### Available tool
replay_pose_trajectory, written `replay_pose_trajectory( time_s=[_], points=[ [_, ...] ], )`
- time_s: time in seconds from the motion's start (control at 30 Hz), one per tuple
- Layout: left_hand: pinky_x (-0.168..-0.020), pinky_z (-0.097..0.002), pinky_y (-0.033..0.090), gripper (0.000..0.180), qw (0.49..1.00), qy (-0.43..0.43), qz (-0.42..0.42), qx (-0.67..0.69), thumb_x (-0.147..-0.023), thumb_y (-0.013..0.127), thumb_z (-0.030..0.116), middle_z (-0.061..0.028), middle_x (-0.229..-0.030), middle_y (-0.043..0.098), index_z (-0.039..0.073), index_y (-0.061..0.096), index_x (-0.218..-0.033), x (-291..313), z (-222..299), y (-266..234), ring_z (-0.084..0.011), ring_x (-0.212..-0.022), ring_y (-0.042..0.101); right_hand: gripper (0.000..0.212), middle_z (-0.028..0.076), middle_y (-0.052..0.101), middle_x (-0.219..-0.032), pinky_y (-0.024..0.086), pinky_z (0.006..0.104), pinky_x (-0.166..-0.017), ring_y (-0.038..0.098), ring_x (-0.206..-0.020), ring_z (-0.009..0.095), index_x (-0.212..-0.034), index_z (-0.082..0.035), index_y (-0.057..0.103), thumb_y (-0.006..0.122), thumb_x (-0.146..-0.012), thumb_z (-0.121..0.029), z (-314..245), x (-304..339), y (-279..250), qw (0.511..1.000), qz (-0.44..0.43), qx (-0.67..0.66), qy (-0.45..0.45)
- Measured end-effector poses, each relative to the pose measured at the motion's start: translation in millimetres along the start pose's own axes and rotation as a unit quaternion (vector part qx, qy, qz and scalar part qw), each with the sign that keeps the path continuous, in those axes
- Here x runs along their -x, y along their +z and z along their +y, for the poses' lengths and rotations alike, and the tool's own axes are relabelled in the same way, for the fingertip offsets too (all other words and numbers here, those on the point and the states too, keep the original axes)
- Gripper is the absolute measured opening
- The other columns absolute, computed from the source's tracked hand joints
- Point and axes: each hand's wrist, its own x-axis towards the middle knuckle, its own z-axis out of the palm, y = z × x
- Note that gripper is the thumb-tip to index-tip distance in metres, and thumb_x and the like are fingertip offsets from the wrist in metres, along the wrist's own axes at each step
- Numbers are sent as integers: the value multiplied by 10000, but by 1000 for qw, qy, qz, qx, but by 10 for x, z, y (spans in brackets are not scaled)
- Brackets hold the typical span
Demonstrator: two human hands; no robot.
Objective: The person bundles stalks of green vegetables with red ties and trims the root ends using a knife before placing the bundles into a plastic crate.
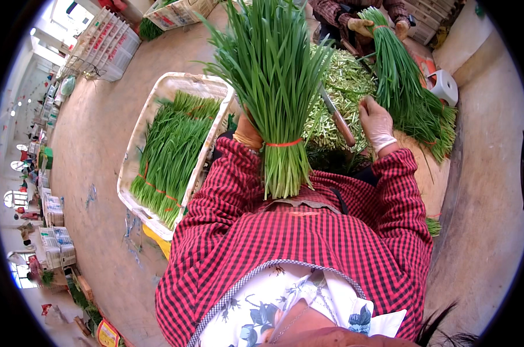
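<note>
A tall bundle of Chinese chives (279, 87) stands upright before my chest, leaf tips away from me, tied low with a red band (283, 143). My left hand (247, 130) grips it from the left side; the leaves hide most of the fingers. My right hand (376, 122), in a thin pale glove, is closed with curled fingers to the right of the bundle; whatever it may hold cannot be made out. Between that hand and the bundle, a knife (338, 118) with a wooden handle lies over a heap of cut chive ends (348, 75), apart from my fingers.
On my left, a white plastic crate (126, 168) holds several banded chive bundles. Across from me, a co-worker's gloved hands (361, 26) hold another bundle (398, 63) above more chives at the right. A white stool-like object (445, 87) stands beside them. Stacked crates (103, 46) stand at the far left.
</note>
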Motion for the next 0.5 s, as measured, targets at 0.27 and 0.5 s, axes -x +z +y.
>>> replay_pose_trajectory(
  time_s=[0.27, 0.5],
  points=[
    [-838, -302, 525, 349, 848, 102, 201, -479, -908, 692, 179, -71, -1066, 711, -5, 618, -1195, -281, -120, 861, -190, -938, 667, 942, 217, 469, -1427, 421, 386, -1058, 479, -1299, 274, -1459, 11, 308, 830, -781, -382, -1066, 224, 137, 929, -94, -328, -143],
    [-805, -345, 577, 410, 923, 97, 198, -315, -920, 690, 287, -51, -1094, 691, 58, 611, -1250, -203, -141, 1043, -197, -913, 678, 277, 52, 694, -1037, 526, 305, -825, 659, -906, 168, -1079, -25, 695, 751, -846, -165, -906, -9, -12, 683, 42, -700, 204]
  ],
)
